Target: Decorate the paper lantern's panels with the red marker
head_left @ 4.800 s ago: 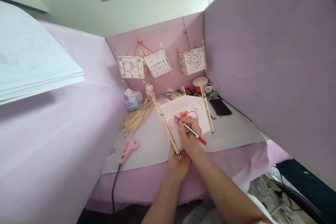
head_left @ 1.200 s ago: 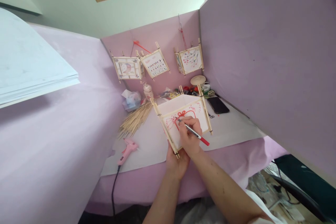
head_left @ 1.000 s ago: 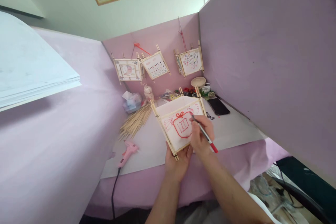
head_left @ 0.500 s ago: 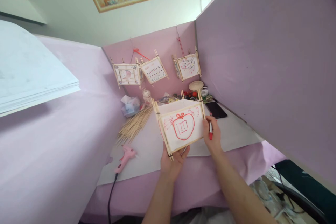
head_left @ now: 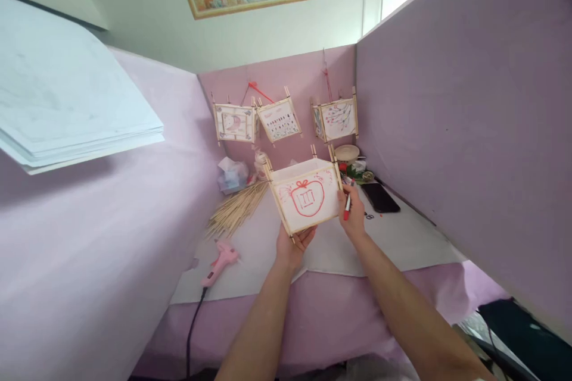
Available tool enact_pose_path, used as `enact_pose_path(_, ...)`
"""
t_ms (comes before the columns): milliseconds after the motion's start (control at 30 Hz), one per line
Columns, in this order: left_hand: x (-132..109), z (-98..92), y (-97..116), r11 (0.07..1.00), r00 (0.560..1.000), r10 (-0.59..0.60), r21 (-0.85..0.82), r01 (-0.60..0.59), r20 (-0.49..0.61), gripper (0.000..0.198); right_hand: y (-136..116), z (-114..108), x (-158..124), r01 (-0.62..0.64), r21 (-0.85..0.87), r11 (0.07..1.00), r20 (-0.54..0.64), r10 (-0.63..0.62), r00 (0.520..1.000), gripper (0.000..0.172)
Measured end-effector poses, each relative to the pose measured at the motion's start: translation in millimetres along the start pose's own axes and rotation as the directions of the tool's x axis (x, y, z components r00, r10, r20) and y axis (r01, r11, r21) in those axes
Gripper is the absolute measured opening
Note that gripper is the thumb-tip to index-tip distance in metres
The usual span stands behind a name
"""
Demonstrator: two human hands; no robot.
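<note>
A paper lantern [head_left: 308, 196] with a frame of thin wooden sticks is held up over the table, tilted slightly. On its front panel is a red drawing of a rounded shape with a bow on top and lines inside. My left hand [head_left: 292, 245] supports the lantern from beneath at its lower left corner, fingers partly hidden under it. At the right edge, my right hand [head_left: 353, 214] grips the lantern's side stick and also holds a red-and-white marker [head_left: 347, 207], its red end pointing down.
A pink glue gun [head_left: 221, 263] with a black cord lies at the left, near a bundle of wooden sticks [head_left: 236, 209] and a tissue pack [head_left: 233, 175]. A black phone [head_left: 381, 197] lies right. Finished lanterns [head_left: 338, 120] hang along the pink back panel [head_left: 277, 74].
Both hands have moved the lantern away from me, farther over the table. The camera view has shifted, so the surroundings sit farther right. The grip on lantern and marker stays the same.
</note>
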State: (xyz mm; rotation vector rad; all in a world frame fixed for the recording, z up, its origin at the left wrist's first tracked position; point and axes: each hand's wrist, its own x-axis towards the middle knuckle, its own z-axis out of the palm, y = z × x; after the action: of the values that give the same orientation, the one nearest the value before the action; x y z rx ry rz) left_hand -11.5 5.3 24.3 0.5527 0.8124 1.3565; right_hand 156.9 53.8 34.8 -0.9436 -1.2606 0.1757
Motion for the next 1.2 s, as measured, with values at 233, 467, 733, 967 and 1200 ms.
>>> enact_pose_path(233,10.4,-16.7,-11.2,0.993,0.994,0.026,0.116,-0.013,-0.108,0.048,29.0,4.2,-16.3,-0.029,-0.068,0.997,0.007,0.029,1.000,0.032)
enact_pose_path(467,14.3,-22.5,-12.5,0.990,0.980,0.104,0.115,-0.085,-0.167,0.037,39.1,2.1,-26.3,-0.064,-0.088,0.994,0.084,0.071,0.994,0.038)
enact_pose_path(733,19.1,-28.3,-9.8,0.990,0.963,0.141,0.059,-0.131,-0.228,0.025,34.1,0.9,-32.4,-0.075,-0.082,0.994,0.137,0.086,0.987,0.040)
enact_pose_path(967,19.7,-31.7,-8.0,0.994,0.969,0.106,0.040,-0.100,-0.223,0.023,34.0,1.1,-34.3,-0.098,-0.067,0.993,0.156,0.108,0.982,0.041)
enact_pose_path(1200,20.8,-33.8,-8.9,0.995,0.976,0.102,0.011,-0.102,-0.193,0.015,35.2,1.7,-33.7,-0.083,-0.057,0.995,0.182,0.092,0.979,0.042)
